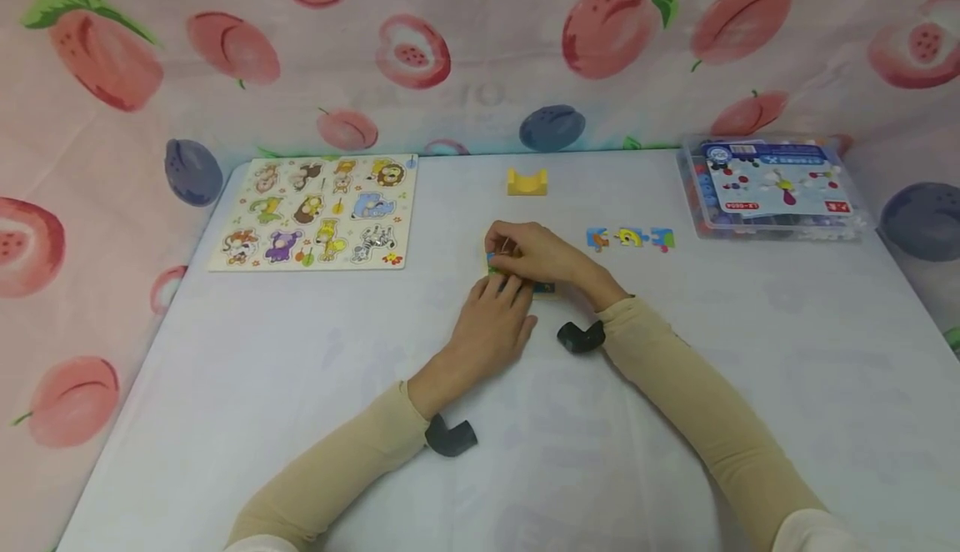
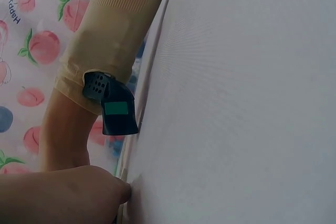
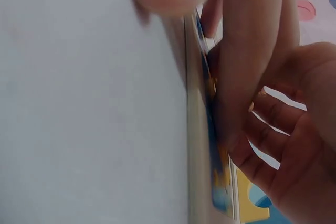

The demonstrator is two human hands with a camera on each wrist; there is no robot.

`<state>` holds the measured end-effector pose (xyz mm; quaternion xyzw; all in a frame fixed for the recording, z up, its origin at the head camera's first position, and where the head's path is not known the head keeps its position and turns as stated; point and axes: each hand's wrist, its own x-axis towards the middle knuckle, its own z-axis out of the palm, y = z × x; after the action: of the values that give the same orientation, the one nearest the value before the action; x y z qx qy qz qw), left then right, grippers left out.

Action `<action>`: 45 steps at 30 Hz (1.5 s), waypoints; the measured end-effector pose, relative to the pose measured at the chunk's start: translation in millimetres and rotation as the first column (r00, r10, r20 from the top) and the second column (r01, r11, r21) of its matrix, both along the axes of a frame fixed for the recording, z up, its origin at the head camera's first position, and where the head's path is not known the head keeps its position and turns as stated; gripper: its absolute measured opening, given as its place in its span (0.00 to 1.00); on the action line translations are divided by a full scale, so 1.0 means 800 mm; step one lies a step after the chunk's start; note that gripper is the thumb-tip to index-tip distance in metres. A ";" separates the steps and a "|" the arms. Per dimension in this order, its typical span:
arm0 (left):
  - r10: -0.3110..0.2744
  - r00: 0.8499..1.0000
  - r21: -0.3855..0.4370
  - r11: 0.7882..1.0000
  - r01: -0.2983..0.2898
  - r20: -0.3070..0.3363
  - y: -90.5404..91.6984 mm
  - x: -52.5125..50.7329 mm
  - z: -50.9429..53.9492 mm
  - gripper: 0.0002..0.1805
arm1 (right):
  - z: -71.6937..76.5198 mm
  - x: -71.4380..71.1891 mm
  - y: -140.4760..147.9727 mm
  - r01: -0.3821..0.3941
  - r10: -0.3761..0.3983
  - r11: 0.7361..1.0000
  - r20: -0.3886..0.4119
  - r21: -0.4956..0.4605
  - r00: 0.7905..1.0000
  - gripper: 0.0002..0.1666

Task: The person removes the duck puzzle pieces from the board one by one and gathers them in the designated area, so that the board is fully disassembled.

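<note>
A small jigsaw board (image 1: 545, 288) with a dark blue picture lies flat on the table, mostly hidden under both hands. The left hand (image 1: 491, 327) rests its extended fingers on the board's near side. Bent over the far left part is the right hand (image 1: 540, 253), its thumb and fingers pinching a puzzle piece (image 1: 492, 266), of which only a little blue and green shows. Seen edge-on in the right wrist view, the board (image 3: 197, 145) has the left hand's fingers across it. Three loose puzzle pieces (image 1: 630, 238) lie in a row to the right.
A yellow block (image 1: 527, 183) with a curved notch stands beyond the hands. An animal puzzle board (image 1: 315, 214) lies at the back left, and a clear plastic box (image 1: 776, 189) of colourful parts at the back right. Patterned cloth (image 1: 480, 52) hangs behind the table.
</note>
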<state>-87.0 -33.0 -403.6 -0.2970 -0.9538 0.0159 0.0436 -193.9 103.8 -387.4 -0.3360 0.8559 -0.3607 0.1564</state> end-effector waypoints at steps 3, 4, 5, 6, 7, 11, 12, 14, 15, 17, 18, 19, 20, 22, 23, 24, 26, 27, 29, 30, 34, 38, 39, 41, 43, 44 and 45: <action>0.001 1.000 0.003 1.000 -0.001 -0.003 0.000 0.000 0.000 0.27 | -0.001 0.000 -0.002 0.013 -0.013 1.000 0.012 -0.005 1.000 0.06; 0.001 1.000 0.006 1.000 -0.001 -0.004 0.000 0.000 0.000 0.27 | -0.002 0.000 -0.001 0.017 -0.017 1.000 0.011 -0.009 1.000 0.06; 0.002 1.000 0.008 1.000 -0.002 -0.003 0.000 0.000 0.000 0.27 | -0.002 0.000 -0.001 0.021 -0.021 1.000 0.014 -0.016 1.000 0.06; 0.002 1.000 0.009 1.000 -0.002 -0.004 0.000 0.000 0.000 0.27 | -0.002 0.000 0.000 0.024 -0.023 0.999 0.015 -0.023 1.000 0.06; 0.002 1.000 0.011 1.000 -0.002 -0.004 0.000 0.000 0.000 0.27 | -0.001 0.000 0.001 0.026 -0.026 0.999 0.017 -0.029 1.000 0.06; 0.007 1.000 0.011 1.000 -0.007 0.004 0.001 -0.001 -0.002 0.28 | 0.003 0.000 0.008 0.037 -0.036 0.997 0.020 -0.062 0.999 0.06; 0.009 1.000 0.012 1.000 -0.009 0.005 0.001 -0.001 -0.002 0.28 | 0.004 0.000 0.011 0.042 -0.041 0.997 0.016 -0.065 0.999 0.06; 0.012 1.000 0.014 1.000 -0.012 0.016 0.001 -0.001 -0.002 0.29 | 0.005 0.000 0.016 0.051 -0.050 0.996 0.010 -0.074 0.999 0.06; 0.012 1.000 0.016 1.000 -0.012 0.021 0.001 -0.001 -0.002 0.29 | 0.006 0.000 0.019 0.056 -0.056 0.996 0.004 -0.075 0.998 0.06; 0.014 0.999 0.020 1.000 -0.014 0.029 0.001 -0.001 -0.003 0.29 | 0.006 0.000 0.025 0.065 -0.065 0.995 -0.005 -0.073 0.998 0.06; 0.015 0.999 0.019 1.000 -0.015 0.033 0.001 -0.001 -0.003 0.29 | 0.006 -0.001 0.028 0.069 -0.070 0.995 -0.008 -0.071 0.998 0.06; 0.014 0.999 0.020 1.000 -0.015 0.035 0.001 0.000 -0.003 0.30 | 0.005 -0.001 0.031 0.071 -0.072 0.995 -0.011 -0.069 0.997 0.06; 0.013 0.999 0.022 1.000 -0.014 0.032 0.001 0.000 -0.003 0.30 | 0.005 -0.001 0.034 0.075 -0.076 0.995 -0.010 -0.068 0.997 0.06; 0.014 0.999 0.024 1.000 -0.015 0.030 0.001 0.000 -0.003 0.30 | 0.004 -0.001 0.042 0.087 -0.088 0.994 -0.007 -0.070 0.996 0.06; 0.015 0.999 0.026 1.000 -0.016 0.029 0.001 0.000 -0.003 0.30 | 0.005 -0.001 0.046 0.095 -0.096 0.993 -0.003 -0.072 0.995 0.06; 0.016 0.999 0.028 0.999 -0.017 0.029 0.001 0.000 -0.003 0.30 | 0.005 -0.001 0.051 0.105 -0.105 0.992 0.004 -0.076 0.994 0.06; 0.016 0.999 0.034 0.999 -0.017 0.029 0.001 0.000 -0.003 0.30 | 0.006 0.000 0.060 0.124 -0.124 0.989 0.009 -0.081 0.992 0.07; 0.017 0.999 0.035 0.999 -0.018 0.029 0.001 0.000 -0.003 0.30 | 0.006 0.000 0.065 0.135 -0.134 0.987 0.011 -0.083 0.991 0.07; 0.017 0.999 0.039 0.999 -0.018 0.031 0.001 0.000 -0.003 0.30 | 0.007 0.001 0.075 0.151 -0.150 0.985 0.011 -0.082 0.989 0.08; 0.017 0.999 0.041 0.999 -0.019 0.034 0.001 0.000 -0.002 0.30 | 0.009 0.001 0.080 0.160 -0.160 0.984 0.014 -0.081 0.987 0.07; 0.022 0.998 0.046 0.999 -0.024 0.052 0.001 0.000 -0.001 0.30 | 0.013 0.002 0.099 0.198 -0.198 0.978 0.012 -0.069 0.980 0.06; 0.027 0.997 0.053 0.998 -0.031 0.067 0.000 0.000 -0.001 0.30 | 0.013 0.002 0.116 0.226 -0.226 0.972 0.009 -0.060 0.974 0.06; 0.028 0.997 0.052 0.998 -0.032 0.070 0.001 0.000 -0.001 0.30 | 0.013 0.002 0.120 0.232 -0.232 0.971 0.011 -0.058 0.973 0.06; 0.029 0.997 0.050 0.998 -0.033 0.077 0.001 0.000 -0.001 0.30 | 0.012 0.003 0.126 0.238 -0.238 0.970 0.011 -0.046 0.971 0.06; 0.030 0.996 0.048 0.998 -0.034 0.085 0.001 0.000 0.000 0.30 | 0.011 0.005 0.132 0.246 -0.246 0.969 0.015 -0.031 0.969 0.06; 0.030 0.996 0.047 0.998 -0.034 0.086 0.001 0.000 0.000 0.30 | 0.010 0.006 0.134 0.250 -0.250 0.968 0.016 -0.022 0.968 0.06; 0.030 0.996 0.047 0.998 -0.034 0.086 0.001 0.000 -0.001 0.30 | 0.009 0.006 0.137 0.254 -0.254 0.967 0.018 -0.016 0.967 0.05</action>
<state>-87.1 -32.1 -404.0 -0.2808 -0.9595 -0.0193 0.0096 -188.9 213.6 -380.3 -0.2223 0.8873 -0.3880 0.1126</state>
